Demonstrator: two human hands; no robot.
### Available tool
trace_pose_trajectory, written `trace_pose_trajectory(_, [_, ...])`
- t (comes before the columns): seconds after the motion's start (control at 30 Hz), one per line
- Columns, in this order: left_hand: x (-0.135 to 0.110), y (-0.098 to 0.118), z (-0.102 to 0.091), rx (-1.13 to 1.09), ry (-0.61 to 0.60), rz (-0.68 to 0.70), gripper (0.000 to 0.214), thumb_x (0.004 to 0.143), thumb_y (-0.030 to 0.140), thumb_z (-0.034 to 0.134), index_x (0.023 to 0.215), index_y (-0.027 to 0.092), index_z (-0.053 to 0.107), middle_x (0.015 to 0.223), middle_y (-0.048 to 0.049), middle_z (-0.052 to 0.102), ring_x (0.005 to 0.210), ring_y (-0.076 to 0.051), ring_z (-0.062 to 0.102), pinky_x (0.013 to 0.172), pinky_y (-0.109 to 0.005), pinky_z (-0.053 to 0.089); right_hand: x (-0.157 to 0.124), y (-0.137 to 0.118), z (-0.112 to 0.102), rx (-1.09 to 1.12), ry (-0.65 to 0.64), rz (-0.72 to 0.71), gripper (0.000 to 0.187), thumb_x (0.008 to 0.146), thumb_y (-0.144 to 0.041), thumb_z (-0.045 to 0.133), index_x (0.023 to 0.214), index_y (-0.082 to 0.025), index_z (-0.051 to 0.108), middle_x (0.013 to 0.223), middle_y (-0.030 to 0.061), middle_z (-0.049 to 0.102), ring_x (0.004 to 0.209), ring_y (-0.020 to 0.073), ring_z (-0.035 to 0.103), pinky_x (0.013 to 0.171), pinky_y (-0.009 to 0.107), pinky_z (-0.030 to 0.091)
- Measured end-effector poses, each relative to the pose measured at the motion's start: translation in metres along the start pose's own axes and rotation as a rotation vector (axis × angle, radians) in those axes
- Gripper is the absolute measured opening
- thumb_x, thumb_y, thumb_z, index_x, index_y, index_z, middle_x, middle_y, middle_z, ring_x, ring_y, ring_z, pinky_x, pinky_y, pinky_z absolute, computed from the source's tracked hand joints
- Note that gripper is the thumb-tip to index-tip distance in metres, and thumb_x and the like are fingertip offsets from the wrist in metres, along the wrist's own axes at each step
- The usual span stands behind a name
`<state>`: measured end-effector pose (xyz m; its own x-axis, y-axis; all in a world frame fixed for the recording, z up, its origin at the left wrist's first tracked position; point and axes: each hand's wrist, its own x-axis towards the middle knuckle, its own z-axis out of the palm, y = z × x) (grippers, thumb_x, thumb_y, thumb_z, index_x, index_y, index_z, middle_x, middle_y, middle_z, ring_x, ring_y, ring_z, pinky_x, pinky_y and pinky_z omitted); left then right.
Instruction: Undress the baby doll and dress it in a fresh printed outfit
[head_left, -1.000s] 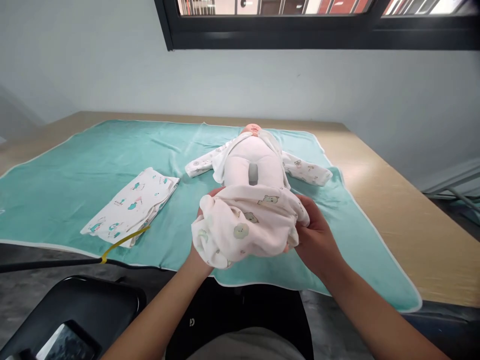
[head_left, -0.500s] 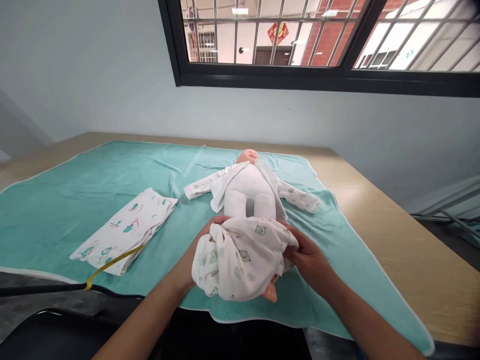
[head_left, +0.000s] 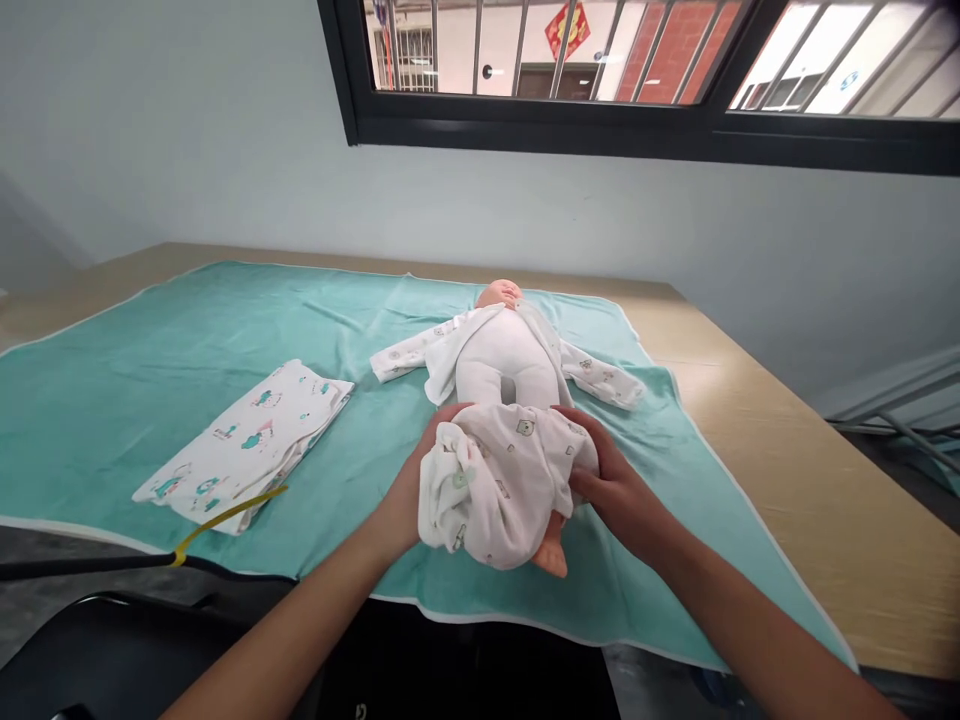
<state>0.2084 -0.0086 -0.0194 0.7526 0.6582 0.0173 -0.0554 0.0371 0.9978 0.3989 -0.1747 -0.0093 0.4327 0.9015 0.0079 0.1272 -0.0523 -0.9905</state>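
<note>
A baby doll (head_left: 504,352) lies on its back on a teal blanket (head_left: 360,320), head toward the wall. It wears an open white jacket (head_left: 450,360) with printed sleeves spread to both sides. Bunched around its lower legs are white baby pants (head_left: 506,490) with a bear print. My left hand (head_left: 431,455) is closed on the left side of the pants, its fingers partly hidden behind the cloth. On the other side, my right hand (head_left: 607,480) grips the pants' edge between thumb and fingers. One doll foot (head_left: 553,550) sticks out below the cloth; the other is hidden.
To the left, a folded white printed cloth (head_left: 251,435) lies on the blanket. A yellow strap (head_left: 229,515) on a black bar reaches over its lower corner. The wooden table (head_left: 750,430) shows beyond the blanket. A black chair (head_left: 127,650) stands at the lower left.
The pants have been gathered closer around the legs, and their loose left part sits further right. More of the doll's foot shows. The whole view has shifted slightly.
</note>
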Motion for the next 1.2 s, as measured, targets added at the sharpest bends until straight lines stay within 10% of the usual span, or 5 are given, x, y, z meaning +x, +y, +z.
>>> trace_pose_trajectory(0.33, [-0.015, 0.029, -0.035, -0.302, -0.341, -0.231, 0.057, 0.08, 0.019, 0.069, 0.135, 0.027, 0.056, 0.144, -0.0071, 0.053, 0.131, -0.032, 0.051, 0.102, -0.04, 0.047, 0.01, 0.004, 0.004, -0.076, 0.002, 0.038, 0.035, 0.083, -0.044, 0.069, 0.113, -0.027, 0.063, 0.109, 0.0023, 0.067, 0.103, 0.0237, 0.06, 0.087, 0.035, 0.05])
trace_pose_trajectory(0.57, [-0.002, 0.014, -0.042, -0.597, -0.152, -0.335, 0.053, 0.074, 0.009, 0.061, 0.126, 0.02, 0.059, 0.124, -0.0109, 0.066, 0.104, -0.027, 0.067, 0.086, -0.037, 0.053, 0.017, 0.014, 0.006, -0.237, 0.141, -0.024, 0.021, 0.088, -0.043, 0.059, 0.096, -0.023, 0.06, 0.092, 0.0004, 0.063, 0.088, 0.0201, 0.057, 0.077, 0.032, 0.046])
trace_pose_trajectory(0.93, [0.012, 0.031, -0.04, 0.239, -0.313, -0.311, 0.019, 0.072, 0.02, 0.069, 0.089, 0.019, 0.061, 0.078, 0.0016, 0.062, 0.075, -0.016, 0.059, 0.065, -0.026, 0.044, 0.025, 0.02, -0.014, -0.204, -0.039, -0.016, 0.033, 0.083, -0.045, 0.068, 0.107, -0.024, 0.063, 0.106, 0.0032, 0.066, 0.1, 0.0248, 0.059, 0.083, 0.034, 0.049])
trace_pose_trajectory(1.2, [0.044, 0.038, -0.032, 0.534, -0.045, 0.065, 0.011, 0.081, 0.03, 0.062, 0.082, 0.02, 0.057, 0.074, 0.0033, 0.055, 0.069, -0.014, 0.048, 0.062, -0.025, 0.036, 0.028, 0.03, -0.02, -0.127, -0.078, -0.044, 0.04, 0.082, -0.047, 0.07, 0.115, -0.026, 0.063, 0.114, 0.005, 0.067, 0.109, 0.0291, 0.059, 0.091, 0.04, 0.05])
